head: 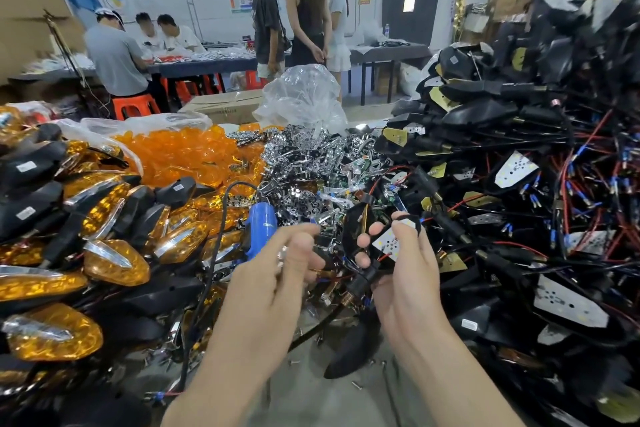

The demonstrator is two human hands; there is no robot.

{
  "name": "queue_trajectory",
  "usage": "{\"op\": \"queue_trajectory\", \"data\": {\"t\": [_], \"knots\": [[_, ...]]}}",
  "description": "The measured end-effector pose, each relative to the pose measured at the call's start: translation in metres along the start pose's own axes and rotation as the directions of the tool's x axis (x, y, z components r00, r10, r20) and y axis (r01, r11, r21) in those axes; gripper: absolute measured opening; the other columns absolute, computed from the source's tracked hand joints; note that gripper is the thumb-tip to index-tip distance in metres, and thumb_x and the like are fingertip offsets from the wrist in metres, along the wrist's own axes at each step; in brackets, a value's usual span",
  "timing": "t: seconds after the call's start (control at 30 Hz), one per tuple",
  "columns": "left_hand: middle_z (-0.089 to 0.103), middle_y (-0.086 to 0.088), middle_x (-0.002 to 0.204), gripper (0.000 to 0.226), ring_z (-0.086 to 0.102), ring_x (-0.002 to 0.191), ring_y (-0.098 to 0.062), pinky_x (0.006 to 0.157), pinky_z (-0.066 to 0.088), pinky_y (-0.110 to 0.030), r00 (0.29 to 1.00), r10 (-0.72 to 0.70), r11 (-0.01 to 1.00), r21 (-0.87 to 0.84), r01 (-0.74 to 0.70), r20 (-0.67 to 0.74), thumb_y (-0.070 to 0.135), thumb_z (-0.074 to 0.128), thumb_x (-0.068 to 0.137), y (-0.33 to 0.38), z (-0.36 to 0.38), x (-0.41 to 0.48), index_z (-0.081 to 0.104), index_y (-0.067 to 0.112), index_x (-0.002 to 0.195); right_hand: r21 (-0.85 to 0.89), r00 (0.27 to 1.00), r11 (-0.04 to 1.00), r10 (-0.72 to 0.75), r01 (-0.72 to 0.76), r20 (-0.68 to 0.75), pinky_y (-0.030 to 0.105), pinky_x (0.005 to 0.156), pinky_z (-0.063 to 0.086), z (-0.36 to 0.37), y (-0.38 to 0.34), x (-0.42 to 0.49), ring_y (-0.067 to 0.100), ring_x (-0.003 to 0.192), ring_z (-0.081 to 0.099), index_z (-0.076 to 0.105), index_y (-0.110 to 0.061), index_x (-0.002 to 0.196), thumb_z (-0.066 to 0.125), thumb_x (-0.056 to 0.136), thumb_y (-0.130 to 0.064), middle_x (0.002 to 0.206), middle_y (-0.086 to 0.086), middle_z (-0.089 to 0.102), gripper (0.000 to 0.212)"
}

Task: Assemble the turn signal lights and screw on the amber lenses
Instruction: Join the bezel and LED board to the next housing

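My right hand (405, 263) grips a black turn signal housing (356, 218) with a white LED board (388, 242) seated in it; the thumb presses on the board. My left hand (277, 263) sits just left of the housing with its fingers curled, pinching something small that I cannot make out. A blue electric screwdriver (261, 224) with a black cord lies just beyond the left hand. Loose amber lenses (180, 152) are heaped at the back left. Chrome reflector pieces (304, 163) are piled in the middle.
Finished lights with amber lenses (114, 260) cover the left side. A tall heap of black housings with red and blue wires (519, 184) fills the right. A clear plastic bag (304, 97) stands behind. Loose screws (356, 385) dot the grey table. Several people work at far tables.
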State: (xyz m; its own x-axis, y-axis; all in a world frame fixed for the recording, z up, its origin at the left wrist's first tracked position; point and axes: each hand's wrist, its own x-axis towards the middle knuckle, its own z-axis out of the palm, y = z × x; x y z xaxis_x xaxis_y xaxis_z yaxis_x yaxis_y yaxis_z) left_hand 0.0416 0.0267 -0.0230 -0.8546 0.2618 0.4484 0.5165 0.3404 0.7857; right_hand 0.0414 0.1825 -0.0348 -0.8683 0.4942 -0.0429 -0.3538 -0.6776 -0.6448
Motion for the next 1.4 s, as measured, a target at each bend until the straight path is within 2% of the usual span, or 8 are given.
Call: {"op": "queue_trajectory", "data": {"t": [0.13, 0.33, 0.6, 0.73, 0.83, 1.03, 1.23, 1.4], "knots": [[0.070, -0.002, 0.080, 0.024, 0.069, 0.067, -0.021, 0.046, 0.051, -0.027, 0.977, -0.176, 0.944, -0.303, 0.132, -0.122, 0.060, 0.035, 0.098, 0.004, 0.007, 0.002, 0.047, 0.040, 0.093, -0.010, 1.000, 1.000, -0.002, 0.002, 0.009, 0.026, 0.044, 0.043, -0.001, 0.003, 0.001, 0.020, 0.056, 0.060, 0.056, -0.018, 0.093, 0.045, 0.103, -0.008, 0.071, 0.003, 0.063, 0.018], [0.069, -0.004, 0.078, 0.031, 0.069, 0.069, -0.019, 0.057, 0.057, -0.028, 0.912, -0.391, 0.805, -0.527, 0.273, -0.125, 0.045, 0.052, 0.094, -0.010, 0.004, 0.005, 0.059, 0.014, 0.094, -0.033, 0.999, 0.999, 0.022, -0.021, 0.031, 0.028, 0.045, 0.044, -0.003, 0.004, 0.000, 0.020, 0.060, 0.060, 0.058, -0.020, 0.092, 0.046, 0.103, -0.009, 0.075, 0.004, 0.063, 0.019], [0.044, 0.006, 0.065, 0.040, 0.041, 0.046, -0.007, 0.040, 0.040, -0.020, 0.764, -0.645, 0.360, -0.872, 0.331, 0.024, 0.055, 0.052, 0.091, -0.018, -0.012, 0.009, 0.069, 0.019, 0.098, -0.020, 0.999, 0.999, 0.038, -0.037, 0.038, 0.028, 0.045, 0.044, -0.004, 0.004, 0.000, 0.021, 0.060, 0.061, 0.059, -0.019, 0.092, 0.045, 0.102, -0.007, 0.074, 0.005, 0.063, 0.021], [0.038, 0.005, 0.068, 0.031, 0.036, 0.051, -0.009, 0.041, 0.038, -0.021, 0.789, -0.598, 0.177, -0.937, 0.302, 0.141, 0.039, 0.061, 0.090, -0.018, -0.013, 0.010, 0.061, 0.013, 0.107, -0.014, 0.998, 0.999, 0.048, -0.047, 0.045, 0.028, 0.045, 0.044, -0.004, 0.005, 0.000, 0.021, 0.060, 0.062, 0.058, -0.018, 0.094, 0.046, 0.103, -0.008, 0.074, 0.005, 0.063, 0.018], [0.042, 0.004, 0.067, 0.050, 0.041, 0.051, -0.010, 0.040, 0.039, -0.023, 0.808, -0.577, 0.229, -0.927, 0.298, 0.118, 0.028, 0.072, 0.070, -0.013, -0.008, 0.011, 0.057, 0.007, 0.113, -0.013, 0.998, 0.998, 0.054, -0.053, 0.041, 0.028, 0.045, 0.044, -0.004, 0.005, 0.001, 0.022, 0.060, 0.062, 0.058, -0.018, 0.095, 0.047, 0.103, -0.008, 0.074, 0.006, 0.064, 0.017], [0.052, -0.005, 0.060, 0.040, 0.065, 0.058, -0.022, 0.038, 0.049, -0.027, 0.830, -0.556, 0.429, -0.837, 0.339, 0.051, 0.039, 0.037, 0.105, -0.016, 0.000, 0.007, 0.063, 0.010, 0.114, -0.020, 0.997, 0.997, 0.075, -0.074, 0.029, 0.028, 0.045, 0.045, -0.003, 0.005, 0.000, 0.020, 0.058, 0.060, 0.063, -0.017, 0.101, 0.048, 0.105, -0.011, 0.072, 0.005, 0.063, 0.017], [0.052, -0.004, 0.067, 0.052, 0.030, 0.033, -0.013, 0.039, 0.024, -0.018, 0.888, -0.453, 0.634, -0.675, 0.378, 0.072, 0.064, 0.029, 0.099, -0.010, 0.006, 0.000, 0.071, 0.032, 0.102, 0.001, 0.994, 0.996, 0.095, -0.095, 0.055, 0.030, 0.048, 0.048, -0.001, 0.004, -0.003, 0.023, 0.059, 0.062, 0.063, -0.016, 0.101, 0.047, 0.105, -0.010, 0.073, 0.007, 0.063, 0.018], [0.057, 0.003, 0.075, 0.040, 0.046, 0.047, -0.012, 0.039, 0.035, -0.025, 0.931, -0.357, 0.755, -0.563, 0.336, 0.077, 0.074, 0.043, 0.081, -0.006, 0.007, -0.004, 0.067, 0.051, 0.103, 0.033, 0.992, 0.993, 0.112, -0.114, 0.054, 0.030, 0.050, 0.051, -0.001, 0.001, -0.003, 0.022, 0.059, 0.063, 0.062, -0.016, 0.103, 0.046, 0.105, -0.011, 0.073, 0.006, 0.064, 0.017]]}}
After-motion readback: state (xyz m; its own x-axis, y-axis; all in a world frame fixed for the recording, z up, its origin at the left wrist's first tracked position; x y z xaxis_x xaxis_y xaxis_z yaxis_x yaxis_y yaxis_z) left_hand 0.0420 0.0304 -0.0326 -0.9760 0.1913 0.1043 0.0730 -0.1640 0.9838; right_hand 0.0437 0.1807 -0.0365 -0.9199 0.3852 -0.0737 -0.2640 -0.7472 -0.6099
